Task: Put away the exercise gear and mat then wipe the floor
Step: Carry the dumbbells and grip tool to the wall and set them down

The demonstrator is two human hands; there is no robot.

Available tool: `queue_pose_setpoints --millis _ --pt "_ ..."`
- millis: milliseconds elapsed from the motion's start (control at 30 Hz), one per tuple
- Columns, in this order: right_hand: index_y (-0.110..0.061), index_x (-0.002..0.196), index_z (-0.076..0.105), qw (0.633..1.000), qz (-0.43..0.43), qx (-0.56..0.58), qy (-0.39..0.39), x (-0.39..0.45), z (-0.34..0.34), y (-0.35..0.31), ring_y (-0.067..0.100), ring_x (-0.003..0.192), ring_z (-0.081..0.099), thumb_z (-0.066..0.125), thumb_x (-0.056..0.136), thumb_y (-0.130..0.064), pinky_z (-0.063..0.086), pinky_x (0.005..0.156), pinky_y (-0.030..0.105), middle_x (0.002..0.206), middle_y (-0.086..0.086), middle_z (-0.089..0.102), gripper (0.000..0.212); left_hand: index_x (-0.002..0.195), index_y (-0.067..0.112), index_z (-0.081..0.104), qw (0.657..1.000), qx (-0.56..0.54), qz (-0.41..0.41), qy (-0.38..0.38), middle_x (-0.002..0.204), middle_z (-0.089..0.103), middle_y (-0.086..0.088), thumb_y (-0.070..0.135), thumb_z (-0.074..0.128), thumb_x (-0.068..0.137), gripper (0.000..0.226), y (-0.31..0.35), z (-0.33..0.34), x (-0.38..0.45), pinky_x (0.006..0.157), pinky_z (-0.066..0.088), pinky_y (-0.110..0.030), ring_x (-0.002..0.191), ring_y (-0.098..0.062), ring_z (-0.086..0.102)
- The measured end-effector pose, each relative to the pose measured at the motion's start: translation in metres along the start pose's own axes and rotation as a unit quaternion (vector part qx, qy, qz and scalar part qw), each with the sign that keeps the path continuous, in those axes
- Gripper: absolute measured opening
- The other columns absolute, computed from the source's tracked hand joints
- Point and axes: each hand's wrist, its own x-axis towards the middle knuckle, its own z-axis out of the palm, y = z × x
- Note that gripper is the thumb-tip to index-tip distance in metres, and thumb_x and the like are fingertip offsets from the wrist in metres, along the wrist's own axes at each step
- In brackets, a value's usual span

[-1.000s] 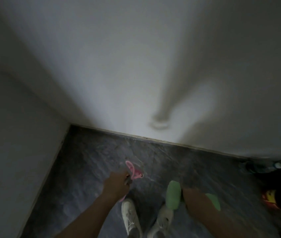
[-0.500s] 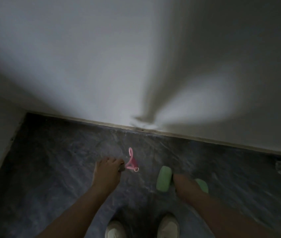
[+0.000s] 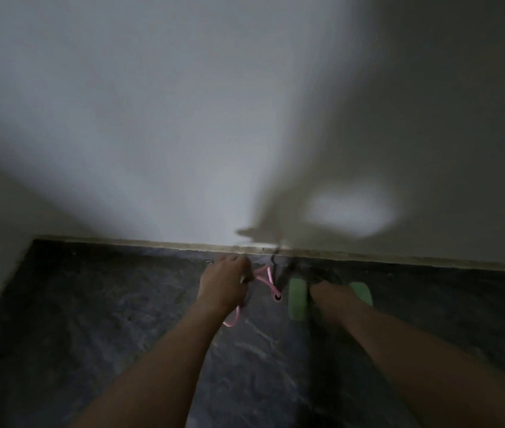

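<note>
I see my left hand [image 3: 225,282] low by the white wall [image 3: 158,134], fingers curled round a thin pink elastic resistance band [image 3: 268,278] whose loops dangle on both sides of the fist. My right hand [image 3: 327,293] grips the middle of a light green dumbbell [image 3: 297,299], its rounded ends showing either side, just above the dark marbled floor [image 3: 90,319].

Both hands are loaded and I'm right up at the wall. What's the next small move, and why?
Probably lower both items to the floor along the baseboard and let go. The left hand holds the pink resistance band and the right hand grips the green dumbbell, both low and close to the wall. Nothing shows a shelf or bin here, so the spot is a guess.
</note>
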Motion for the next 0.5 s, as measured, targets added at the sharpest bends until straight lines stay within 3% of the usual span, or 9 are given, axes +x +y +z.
queue_pose_setpoints --millis 100,200,300,500 --pt "-0.015 0.117 0.063 0.998 -0.009 0.008 0.057 -0.010 -0.001 -0.011 0.026 0.120 0.057 0.038 0.096 -0.019 0.039 0.104 0.035 0.127 0.010 0.062 0.033 0.111 0.032 0.051 0.996 -0.058 -0.067 0.020 0.112 0.065 0.008 0.043 0.065 0.085 0.031 0.011 -0.006 -0.002 0.067 0.046 -0.030 0.099 -0.019 0.064" --pt "-0.013 0.113 0.064 0.996 0.014 0.010 0.084 -0.011 0.007 -0.019 0.026 0.120 0.056 0.037 0.097 -0.017 0.039 0.100 0.032 0.125 0.010 0.063 0.032 0.118 0.030 0.050 0.998 -0.031 -0.057 -0.012 0.115 0.065 0.007 0.040 0.064 0.087 0.036 0.011 0.001 -0.011 0.072 0.052 -0.033 0.099 -0.019 0.064" --pt "-0.014 0.113 0.063 0.995 0.044 -0.009 0.086 -0.003 0.016 -0.025 0.026 0.119 0.057 0.037 0.098 -0.016 0.041 0.097 0.032 0.123 0.008 0.063 0.030 0.121 0.030 0.049 0.997 -0.009 -0.068 -0.035 0.118 0.064 0.005 0.035 0.063 0.088 0.036 0.003 0.005 -0.008 0.078 0.054 -0.036 0.103 -0.021 0.064" --pt "-0.012 0.118 0.060 0.997 0.044 0.012 0.066 0.018 0.016 -0.021 0.033 0.120 0.055 0.043 0.098 -0.020 0.045 0.096 0.037 0.128 0.012 0.059 0.028 0.113 0.026 0.054 0.991 -0.017 -0.129 -0.021 0.112 0.064 0.001 0.025 0.064 0.088 0.027 -0.002 0.007 -0.012 0.072 0.048 -0.032 0.102 -0.022 0.062"
